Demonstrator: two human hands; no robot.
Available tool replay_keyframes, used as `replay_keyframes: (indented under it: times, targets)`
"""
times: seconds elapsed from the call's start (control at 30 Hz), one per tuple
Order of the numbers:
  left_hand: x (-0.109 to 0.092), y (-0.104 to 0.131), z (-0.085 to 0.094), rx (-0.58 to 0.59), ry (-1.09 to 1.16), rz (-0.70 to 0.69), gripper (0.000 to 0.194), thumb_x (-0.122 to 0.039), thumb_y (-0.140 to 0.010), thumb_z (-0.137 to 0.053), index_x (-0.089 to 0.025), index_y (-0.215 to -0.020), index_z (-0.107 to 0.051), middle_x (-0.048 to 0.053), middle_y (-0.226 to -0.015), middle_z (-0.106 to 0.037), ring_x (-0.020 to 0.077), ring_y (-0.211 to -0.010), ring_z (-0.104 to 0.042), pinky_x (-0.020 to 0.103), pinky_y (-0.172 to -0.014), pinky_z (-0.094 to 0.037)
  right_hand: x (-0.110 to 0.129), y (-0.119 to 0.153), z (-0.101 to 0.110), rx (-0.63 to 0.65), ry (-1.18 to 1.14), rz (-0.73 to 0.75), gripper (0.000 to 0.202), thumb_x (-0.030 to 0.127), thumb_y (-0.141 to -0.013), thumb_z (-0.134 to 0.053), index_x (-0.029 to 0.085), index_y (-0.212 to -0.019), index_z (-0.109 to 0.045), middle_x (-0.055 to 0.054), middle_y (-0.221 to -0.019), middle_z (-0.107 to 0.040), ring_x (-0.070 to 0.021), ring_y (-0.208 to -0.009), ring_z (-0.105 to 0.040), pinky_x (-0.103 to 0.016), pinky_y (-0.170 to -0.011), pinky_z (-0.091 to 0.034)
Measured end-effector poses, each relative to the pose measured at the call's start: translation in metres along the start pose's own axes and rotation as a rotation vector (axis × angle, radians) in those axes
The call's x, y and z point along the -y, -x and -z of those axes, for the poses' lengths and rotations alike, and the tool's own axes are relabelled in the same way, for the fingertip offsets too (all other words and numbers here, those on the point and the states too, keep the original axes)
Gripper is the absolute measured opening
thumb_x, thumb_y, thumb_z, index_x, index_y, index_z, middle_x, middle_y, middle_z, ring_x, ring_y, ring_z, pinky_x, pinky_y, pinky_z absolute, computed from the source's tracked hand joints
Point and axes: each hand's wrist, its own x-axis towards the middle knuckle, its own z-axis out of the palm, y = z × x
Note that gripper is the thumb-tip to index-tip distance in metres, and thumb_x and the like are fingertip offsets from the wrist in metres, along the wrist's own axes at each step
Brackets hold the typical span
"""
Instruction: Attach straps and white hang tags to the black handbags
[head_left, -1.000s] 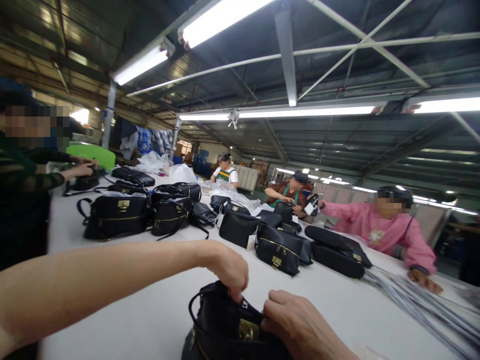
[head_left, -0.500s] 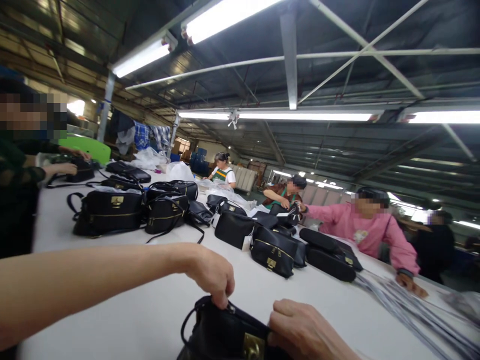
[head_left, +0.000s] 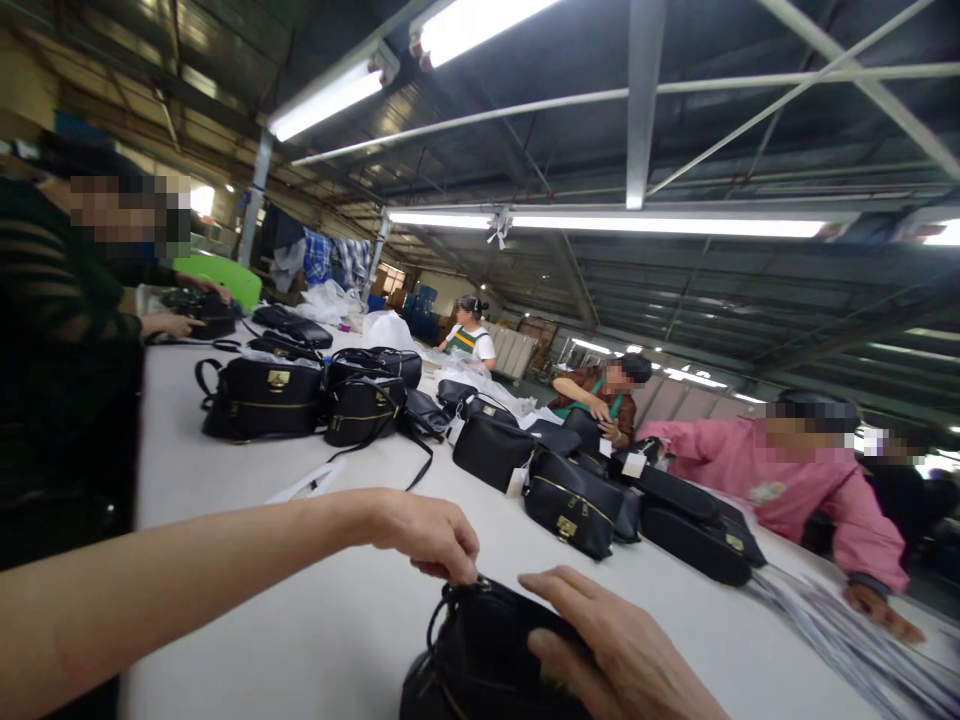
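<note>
A black handbag with a thin strap sits on the white table at the bottom middle of the head view. My left hand reaches in from the left and pinches the bag's top edge near the strap ring. My right hand lies flat over the bag's right front, its fingers spread and pressing on it. The gold clasp on the front is hidden under that hand. The bag's lower part is cut off by the frame.
Several black handbags with gold clasps lie along the table's middle. A person in dark clothes stands close at the left. A person in pink leans on the table at the right beside a sheaf of grey strips. Others work farther back.
The view has swung right and down a little. My right hand has slid up over the bag's front and covers the gold clasp. My left hand still pinches the top edge.
</note>
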Motion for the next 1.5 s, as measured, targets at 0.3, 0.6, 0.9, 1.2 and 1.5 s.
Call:
replay_keyframes:
  times: [0.3, 0.6, 0.9, 1.2, 1.5]
  targets:
    - [0.069, 0.012, -0.031, -0.271, 0.201, -0.247, 0.042, -0.015, -0.057, -0.065, -0.021, -0.099, -0.067, 0.000, -0.090, -0.066, 0.0160, -0.079, -0.060, 0.025, -0.066, -0.047, 0.011, -0.030, -0.029, -0.012, -0.263, 0.087, 0.033, 0.033, -0.097, -0.039, 0.025, -0.119, -0.062, -0.008, -0.110, -0.070, -0.0236, -0.102, -0.066, -0.035, -0.088, -0.051]
    - [0.084, -0.003, -0.071, -0.603, 0.209, -0.564, 0.019, -0.017, -0.079, -0.069, -0.021, -0.094, -0.079, 0.002, -0.086, -0.075, 0.0168, -0.081, -0.065, 0.023, -0.072, -0.044, 0.006, -0.029, -0.027, -0.016, -0.398, 0.103, 0.027, 0.039, -0.097, -0.045, 0.027, -0.114, -0.064, -0.004, -0.107, -0.070, -0.0203, -0.100, -0.066, -0.030, -0.088, -0.049]
    - [0.074, 0.007, -0.059, -0.613, 0.170, -0.481, 0.013, -0.018, -0.075, -0.072, -0.019, -0.085, -0.080, 0.002, -0.076, -0.064, 0.0146, -0.073, -0.058, 0.023, -0.065, -0.039, 0.009, -0.031, -0.023, 0.014, -0.409, 0.073, 0.033, 0.040, -0.096, -0.044, 0.026, -0.119, -0.064, -0.007, -0.111, -0.069, -0.0231, -0.105, -0.064, -0.032, -0.091, -0.048]
    - [0.073, -0.002, -0.056, -0.465, 0.602, -0.434, 0.017, -0.029, -0.068, -0.075, -0.015, -0.078, -0.078, 0.003, -0.076, -0.064, 0.0121, -0.061, -0.057, 0.022, -0.054, -0.044, 0.019, -0.024, -0.008, 0.059, -0.434, -0.064, 0.034, 0.036, -0.091, -0.050, 0.023, -0.119, -0.064, -0.006, -0.120, -0.069, -0.0240, -0.112, -0.060, -0.034, -0.098, -0.044]
    - [0.064, -0.015, -0.061, -0.456, 0.876, -0.391, 0.022, -0.022, -0.053, -0.084, -0.013, -0.064, -0.067, 0.002, -0.058, -0.068, 0.0107, -0.046, -0.057, 0.021, -0.046, -0.045, 0.021, -0.026, -0.005, 0.043, -0.519, -0.053, 0.021, 0.035, -0.087, -0.054, 0.021, -0.096, -0.067, -0.003, -0.091, -0.072, -0.0216, -0.087, -0.063, -0.031, -0.078, -0.046]
